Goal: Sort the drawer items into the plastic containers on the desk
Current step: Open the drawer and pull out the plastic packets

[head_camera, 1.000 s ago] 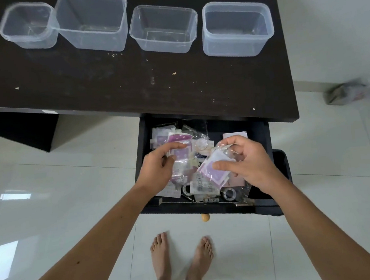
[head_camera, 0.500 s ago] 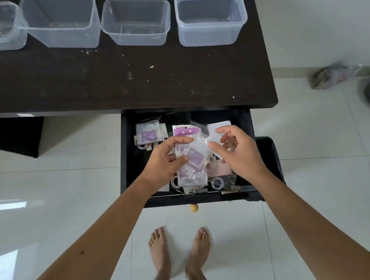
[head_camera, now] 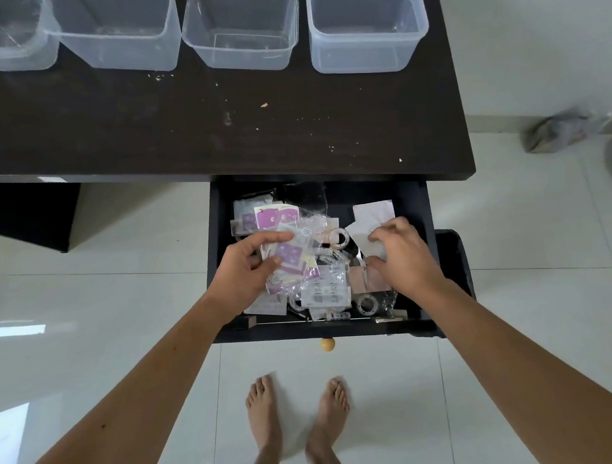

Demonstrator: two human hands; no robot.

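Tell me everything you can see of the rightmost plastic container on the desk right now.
The rightmost plastic container is a clear, faintly bluish tub, roughly rectangular with rounded corners and a thickened rim. It has no lid and looks empty. It stands upright near the far right corner of the dark desk, last in a row of four, with a gap between it and its neighbour. Nothing touches it except the desk; both hands are down in the drawer.

A dark surface (head_camera: 138, 135) lies before me, speckled with pale crumbs (head_camera: 264, 105). Four clear plastic containers (head_camera: 242, 28) stand in a row along its far side. Under its near edge an open drawer (head_camera: 415, 199) holds packets.
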